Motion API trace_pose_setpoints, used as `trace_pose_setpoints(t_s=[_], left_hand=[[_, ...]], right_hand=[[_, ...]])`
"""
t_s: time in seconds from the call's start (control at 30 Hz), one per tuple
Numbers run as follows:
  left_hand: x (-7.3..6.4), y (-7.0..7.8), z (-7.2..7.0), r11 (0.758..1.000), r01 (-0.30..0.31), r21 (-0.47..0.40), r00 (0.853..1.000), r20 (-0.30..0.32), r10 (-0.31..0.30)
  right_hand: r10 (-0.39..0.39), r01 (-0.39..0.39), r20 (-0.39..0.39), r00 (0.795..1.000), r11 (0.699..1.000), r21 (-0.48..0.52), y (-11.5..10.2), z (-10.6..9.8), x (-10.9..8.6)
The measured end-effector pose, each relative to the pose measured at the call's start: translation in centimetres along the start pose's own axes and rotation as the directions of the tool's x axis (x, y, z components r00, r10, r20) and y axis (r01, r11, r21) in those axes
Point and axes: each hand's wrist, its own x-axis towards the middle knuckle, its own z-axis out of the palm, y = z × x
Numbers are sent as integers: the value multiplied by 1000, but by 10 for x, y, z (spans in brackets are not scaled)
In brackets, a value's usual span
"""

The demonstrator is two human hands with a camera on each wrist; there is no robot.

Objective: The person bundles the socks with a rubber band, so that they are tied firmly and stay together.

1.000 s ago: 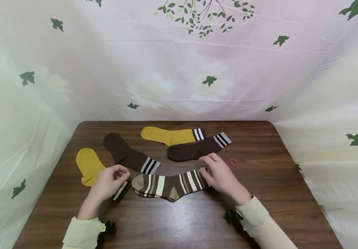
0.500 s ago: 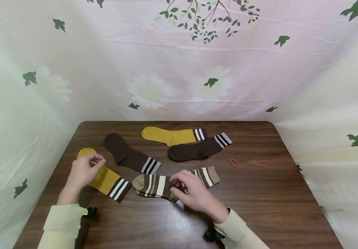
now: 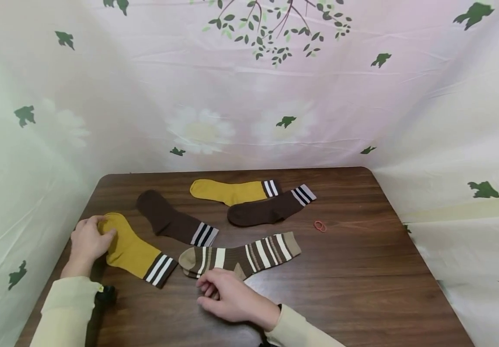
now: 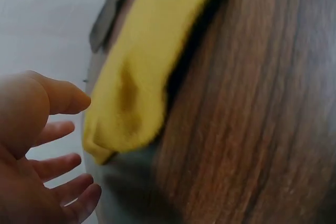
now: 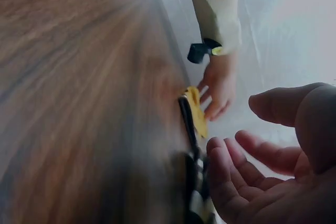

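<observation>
At the left of the table, my left hand (image 3: pixel 87 242) is beside the toe of a yellow sock (image 3: pixel 134 250) with a dark, white-striped cuff. In the left wrist view its thumb and fingers are spread apart near the yellow sock (image 4: pixel 136 72), and nothing is held. My right hand (image 3: pixel 234 295) hovers by the near edge of the brown-and-white striped socks (image 3: pixel 249 253), fingers loosely bent. The right wrist view shows no object between that thumb and those fingers. The striped socks appear stacked, one over another.
A dark brown sock (image 3: pixel 173 219) lies behind the near yellow one. Farther back are another yellow sock (image 3: pixel 227 191) and another dark brown sock (image 3: pixel 266 209). Red rings (image 3: pixel 320 226) sit to their right. Patterned cloth walls (image 3: pixel 232 96) stand around the wooden table (image 3: pixel 353 270).
My left hand has moved left from the yellow sock's cuff to its toe. My right hand has left the striped cuff end, moving left and nearer to me. The socks stay put.
</observation>
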Motion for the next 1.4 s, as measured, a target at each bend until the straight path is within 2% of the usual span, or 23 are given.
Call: trace_pose_setpoints(t_s=[0.17,0.27,0.43,0.63,0.9,1.03,1.23,1.4], left_hand=[[7,-6,-2,1000,3,27,999,41,-4],[11,-8,-2,998,-19,54,999,43,17],[14,-11,-3,996,-46,75,999,28,44],[15,-15,-6,996,-47,72,999,20,45],[15,-16,-9,999,-10,47,997,75,6],[15,-16,-12,999,-8,35,995,99,5],[16,-18,-20,1000,-15,28,990,144,11],[16,-18,-29,1000,24,21,979,201,-27]], right_hand=[[94,-94,25,995,995,25,-1,13,11],[121,-121,21,992,993,-13,0,19,17],[123,-123,-14,992,989,-85,2,23,24],[117,-120,-27,993,985,-124,1,28,33],[86,-92,-34,996,965,-245,-9,38,49],[95,-101,-34,995,952,-289,-13,41,56],[127,-123,-4,992,949,-289,-12,46,60],[135,-127,7,991,949,-289,-11,49,63]])
